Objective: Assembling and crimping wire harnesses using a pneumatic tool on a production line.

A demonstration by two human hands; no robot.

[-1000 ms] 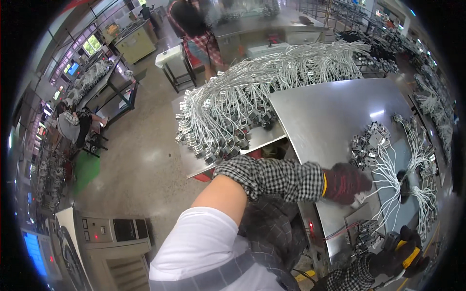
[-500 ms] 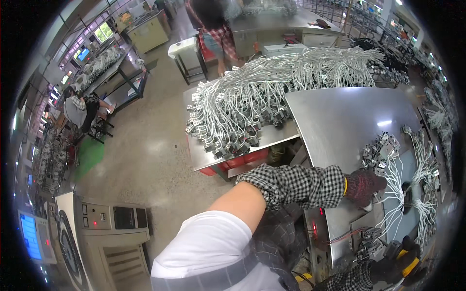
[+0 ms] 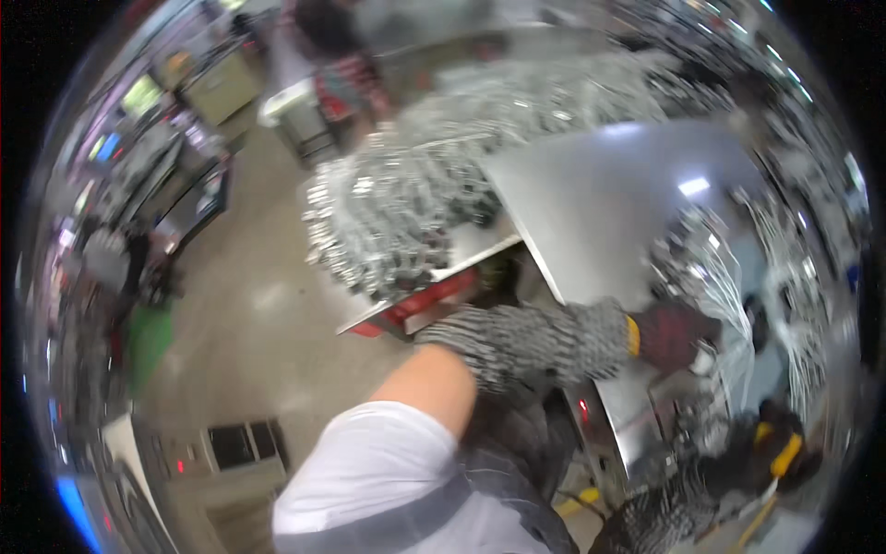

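My left hand (image 3: 676, 338), in a dark red knit glove with a yellow cuff, reaches over the metal table beside bundled white cables (image 3: 724, 286). Its fingers look curled in; a small pale patch shows at their lower edge, and what they hold, if anything, is blurred. Lower right, my right hand (image 3: 773, 441) wears a dark glove and is closed round a tool with yellow handles (image 3: 786, 454), its kind too smeared to tell. Metal connectors (image 3: 697, 415) lie between the two hands. More white cables (image 3: 801, 323) spread along the right side.
The bare metal tabletop (image 3: 609, 208) stretches ahead. Beyond it, a second table carries a large heap of white cables with connectors (image 3: 397, 198), with red bins (image 3: 420, 305) underneath. A machine cabinet (image 3: 221, 462) stands at lower left. A person (image 3: 346, 78) stands behind the heap.
The whole view has swung, so the tables and cables sit further left and higher, and the picture is blurred. Both hands stay near the same cables and connectors.
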